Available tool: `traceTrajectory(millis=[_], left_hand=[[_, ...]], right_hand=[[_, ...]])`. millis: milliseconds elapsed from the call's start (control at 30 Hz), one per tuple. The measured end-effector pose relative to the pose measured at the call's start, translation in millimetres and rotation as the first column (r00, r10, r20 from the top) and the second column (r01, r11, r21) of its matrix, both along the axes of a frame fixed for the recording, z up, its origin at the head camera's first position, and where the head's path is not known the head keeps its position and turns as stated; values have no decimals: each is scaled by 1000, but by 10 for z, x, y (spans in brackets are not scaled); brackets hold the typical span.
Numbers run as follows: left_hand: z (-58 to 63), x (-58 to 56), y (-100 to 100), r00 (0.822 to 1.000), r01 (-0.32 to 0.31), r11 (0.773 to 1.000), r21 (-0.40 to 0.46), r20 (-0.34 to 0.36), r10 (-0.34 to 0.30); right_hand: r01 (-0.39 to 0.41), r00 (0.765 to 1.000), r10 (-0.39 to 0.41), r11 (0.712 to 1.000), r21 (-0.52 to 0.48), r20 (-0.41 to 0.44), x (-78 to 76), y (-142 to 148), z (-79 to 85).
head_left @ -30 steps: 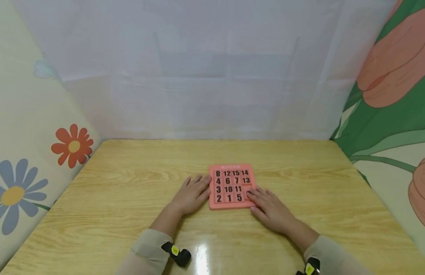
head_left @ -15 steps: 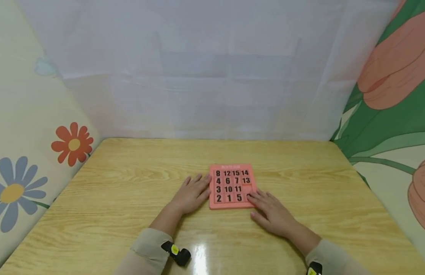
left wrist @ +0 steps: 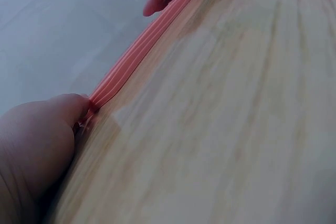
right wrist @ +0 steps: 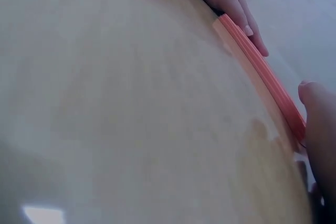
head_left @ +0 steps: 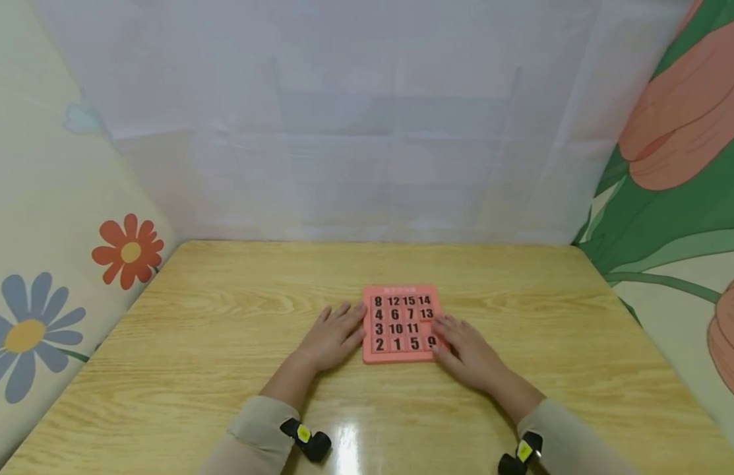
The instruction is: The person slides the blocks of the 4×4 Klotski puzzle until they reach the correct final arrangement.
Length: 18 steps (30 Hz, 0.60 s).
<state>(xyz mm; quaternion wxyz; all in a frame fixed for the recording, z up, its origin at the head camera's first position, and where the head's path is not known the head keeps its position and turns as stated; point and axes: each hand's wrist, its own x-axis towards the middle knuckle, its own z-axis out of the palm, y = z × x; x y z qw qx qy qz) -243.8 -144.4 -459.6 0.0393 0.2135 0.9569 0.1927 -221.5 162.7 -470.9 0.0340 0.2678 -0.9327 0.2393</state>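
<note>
The pink number puzzle (head_left: 401,322) lies flat on the wooden counter (head_left: 248,284), below centre and slightly right in the head view. The left hand (head_left: 331,338) slants up from the lower left, palm down, straight released fingers at its left edge. The right hand (head_left: 470,356) angles in from the lower right, fingers extended, gripping nothing, at its right edge.

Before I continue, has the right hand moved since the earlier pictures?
Yes: the right hand has shifted closer to the far edge of the table, leaving the 9 tile more visible.
</note>
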Motion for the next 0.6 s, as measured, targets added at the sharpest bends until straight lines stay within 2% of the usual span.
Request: traceTrajectory(millis=[267, 433, 600], left_hand=[[-1, 15, 1, 1000, -6, 1000, 3, -3, 7], [-6, 13, -14, 1000, -8, 1000, -8, -7, 8], [-32, 10, -18, 1000, -9, 1000, -9, -16, 9]], right_hand=[[1, 1000, -1, 1000, 6, 0, -243, -98, -2], [-8, 1000, 8, 1000, 18, 9, -286, -132, 11], [-3, 1000, 2, 1000, 31, 29, -265, -134, 24]])
